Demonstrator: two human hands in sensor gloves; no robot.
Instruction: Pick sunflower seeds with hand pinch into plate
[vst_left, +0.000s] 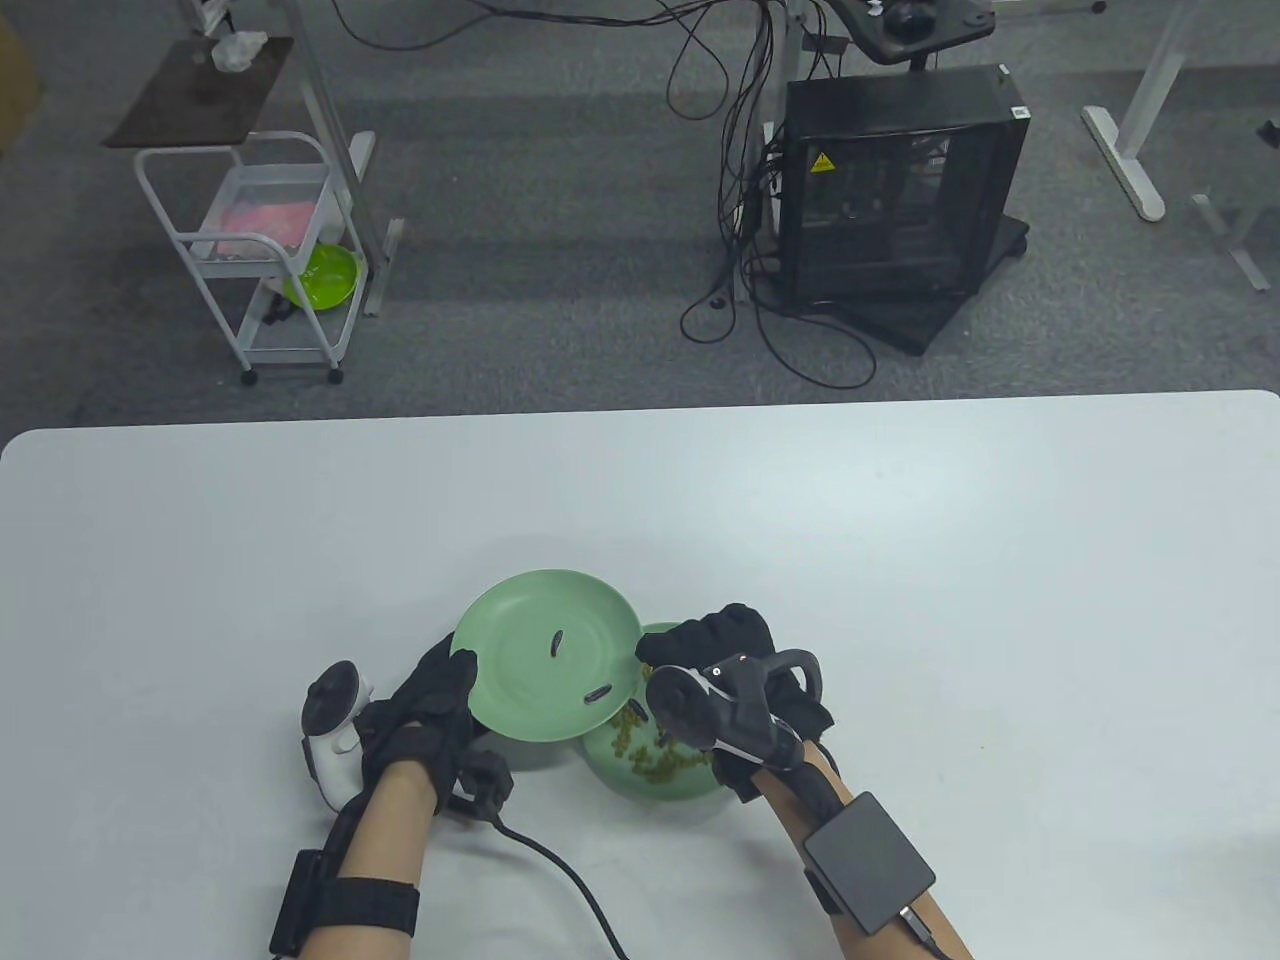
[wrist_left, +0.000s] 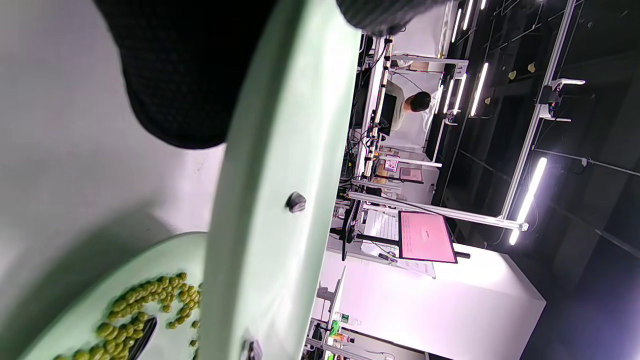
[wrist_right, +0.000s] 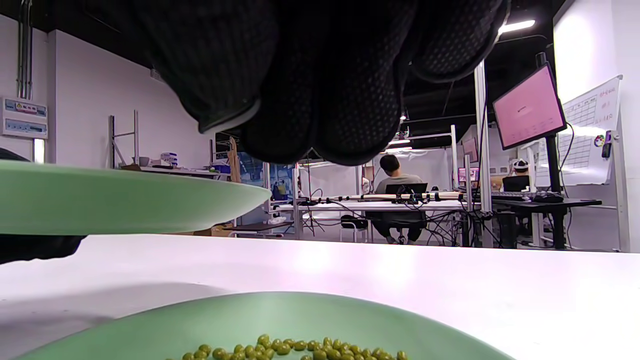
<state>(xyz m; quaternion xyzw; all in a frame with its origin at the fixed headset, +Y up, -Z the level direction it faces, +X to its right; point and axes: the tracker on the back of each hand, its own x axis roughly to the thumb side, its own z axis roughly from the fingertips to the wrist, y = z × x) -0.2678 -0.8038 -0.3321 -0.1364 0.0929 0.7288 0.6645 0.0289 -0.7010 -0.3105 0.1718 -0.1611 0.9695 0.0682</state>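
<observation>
Holding: left hand (vst_left: 432, 700) grips raised plate (vst_left: 520, 655) at its 9 o'clock rim.
Pinch: right hand (vst_left: 735, 650) fingers bunched over lower plate (vst_left: 640, 785); contents hidden, cannot tell.
Advice: keep the raised plate level; two seeds (vst_left: 556, 643) could slide.

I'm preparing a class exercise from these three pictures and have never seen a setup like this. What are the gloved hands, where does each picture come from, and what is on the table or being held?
These are a person's two hands in black sensor gloves, each with a tracker strapped to its back. One picture looks down at the white table; the other two come from cameras on the wrists, so they look tilted.

The left hand holds a green plate lifted off the table, thumb on its rim. Two dark sunflower seeds lie on it.

Partly under it, a second green plate rests on the table, holding many small green pieces and one more dark seed.

The right hand hovers above that lower plate with fingers bunched together. Whether it pinches a seed cannot be seen.
</observation>
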